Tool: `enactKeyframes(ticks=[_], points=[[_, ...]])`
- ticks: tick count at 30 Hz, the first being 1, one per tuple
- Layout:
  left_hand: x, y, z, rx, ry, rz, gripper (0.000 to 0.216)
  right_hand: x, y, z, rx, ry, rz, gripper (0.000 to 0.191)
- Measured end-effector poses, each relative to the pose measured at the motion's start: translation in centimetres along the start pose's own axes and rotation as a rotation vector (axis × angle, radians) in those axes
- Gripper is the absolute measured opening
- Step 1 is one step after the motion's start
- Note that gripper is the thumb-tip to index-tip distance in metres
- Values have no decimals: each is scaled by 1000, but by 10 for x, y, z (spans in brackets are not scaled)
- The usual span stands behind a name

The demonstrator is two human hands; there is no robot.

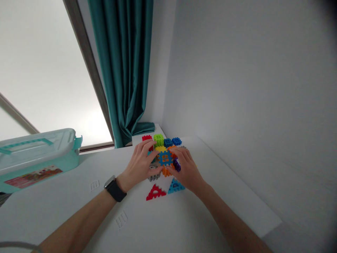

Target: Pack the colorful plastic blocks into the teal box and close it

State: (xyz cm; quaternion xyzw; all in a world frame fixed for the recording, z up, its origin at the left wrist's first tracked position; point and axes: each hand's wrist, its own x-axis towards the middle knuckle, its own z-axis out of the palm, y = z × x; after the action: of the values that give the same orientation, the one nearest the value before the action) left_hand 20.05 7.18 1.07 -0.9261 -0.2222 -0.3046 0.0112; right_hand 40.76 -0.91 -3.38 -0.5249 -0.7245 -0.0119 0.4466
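A blue square toy building panel with a window grid (pixel 165 159) is between my hands at the middle of the table. My left hand (pixel 143 161), with a dark watch on its wrist, grips the panel's left side with curled fingers. From the right, my right hand (pixel 185 168) holds the opposite edge. Yellow (pixel 160 149) and orange (pixel 166 172) toothed blocks show around the panel. A grey block (pixel 154 176) lies under my left hand, and a purple piece (pixel 177 164) is beside my right fingers. My hands partly hide the pieces beneath.
Behind my hands are red (pixel 146 137), lime green (pixel 158 140) and dark blue (pixel 176 141) blocks. Red (pixel 156 192) and light blue (pixel 176 186) triangles lie nearer me. A lidded teal box (pixel 39 158) stands left. A teal curtain (pixel 123 70) and wall (pixel 237 88) border the white table (pixel 147 228).
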Motion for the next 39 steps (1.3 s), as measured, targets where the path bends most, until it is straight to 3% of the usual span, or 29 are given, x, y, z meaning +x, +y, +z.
enactKeyframes(ticks=[10, 17, 22, 28, 33, 39], points=[[1, -3, 9, -14, -14, 40, 41, 1, 6, -2, 65, -81, -21, 37], [1, -4, 18, -1, -18, 10, 44, 6, 14, 1, 29, -64, -29, 42], [-4, 0, 20, -13, 16, -129, 41, 17, 49, -1, 15, -36, 3, 37], [-10, -2, 25, -23, 19, -157, 29, 44, 111, 8, -21, -75, 80, 27], [-11, -4, 27, -22, 0, -143, 27, 69, 146, 27, -52, -227, 166, 20], [-9, -8, 25, -16, 7, -148, 27, 81, 166, 49, -58, -382, 164, 17]])
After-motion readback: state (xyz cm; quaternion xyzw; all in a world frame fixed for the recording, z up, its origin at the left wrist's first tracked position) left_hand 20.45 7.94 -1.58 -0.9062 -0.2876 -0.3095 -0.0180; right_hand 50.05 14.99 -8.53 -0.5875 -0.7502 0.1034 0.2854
